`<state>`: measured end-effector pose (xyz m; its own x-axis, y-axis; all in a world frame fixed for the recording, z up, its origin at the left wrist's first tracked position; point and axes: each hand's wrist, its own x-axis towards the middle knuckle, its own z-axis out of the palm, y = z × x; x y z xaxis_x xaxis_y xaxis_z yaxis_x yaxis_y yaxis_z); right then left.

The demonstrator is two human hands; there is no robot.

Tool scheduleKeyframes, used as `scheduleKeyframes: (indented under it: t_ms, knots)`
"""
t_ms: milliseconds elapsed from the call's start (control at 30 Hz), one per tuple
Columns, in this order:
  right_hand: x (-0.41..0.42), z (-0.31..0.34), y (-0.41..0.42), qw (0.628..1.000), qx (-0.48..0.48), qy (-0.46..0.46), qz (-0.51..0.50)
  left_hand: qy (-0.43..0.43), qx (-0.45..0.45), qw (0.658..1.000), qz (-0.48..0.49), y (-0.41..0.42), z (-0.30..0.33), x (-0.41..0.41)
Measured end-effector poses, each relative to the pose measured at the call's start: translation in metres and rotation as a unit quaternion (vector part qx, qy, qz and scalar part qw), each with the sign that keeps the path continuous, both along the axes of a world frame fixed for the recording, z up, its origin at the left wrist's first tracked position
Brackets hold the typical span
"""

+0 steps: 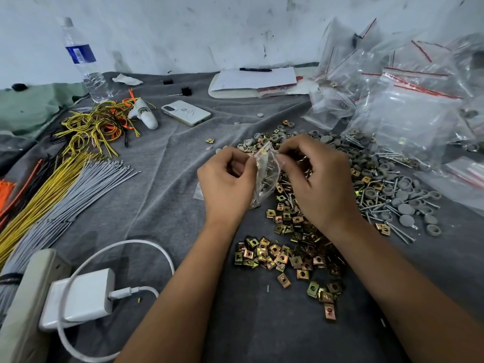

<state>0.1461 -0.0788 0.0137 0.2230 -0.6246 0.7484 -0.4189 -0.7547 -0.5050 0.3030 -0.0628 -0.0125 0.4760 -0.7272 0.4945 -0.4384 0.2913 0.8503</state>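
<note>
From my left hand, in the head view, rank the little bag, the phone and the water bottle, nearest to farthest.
1. Little bag: pinched by the left hand itself, at its right edge.
2. Phone: flat on the cloth, beyond the hand and slightly left.
3. Water bottle: standing far back on the left, near the wall.

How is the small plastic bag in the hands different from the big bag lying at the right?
The small bag is pinched at its mouth by the left hand and right hand; the big bag lies untouched among other bags. The small bag is much smaller than the big bag. Both are clear plastic with metal parts inside.
</note>
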Motion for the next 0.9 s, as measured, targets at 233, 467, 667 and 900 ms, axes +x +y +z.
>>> scheduleKeyframes:
  t_ms: [233,467,667,900]
  knots:
    - [-0.0028,0.0003,-0.0009,0.997,0.024,-0.034,-0.062,0.016,0.005,1.000,0.001,0.0012,0.0016,0.0001]
    - [-0.0048,0.0000,-0.0028,0.998,0.030,0.018,-0.048,-0.015,0.023,1.000,-0.015,0.0009,-0.0004,0.0007]
    - [-0.0019,-0.0039,-0.0016,0.998,0.018,0.057,0.029,-0.068,0.003,0.998,-0.006,-0.0003,-0.0007,0.0010]
    - [-0.0044,-0.0043,-0.0048,0.996,0.088,-0.014,0.009,-0.056,-0.008,0.998,0.017,-0.0004,0.0002,0.0014]
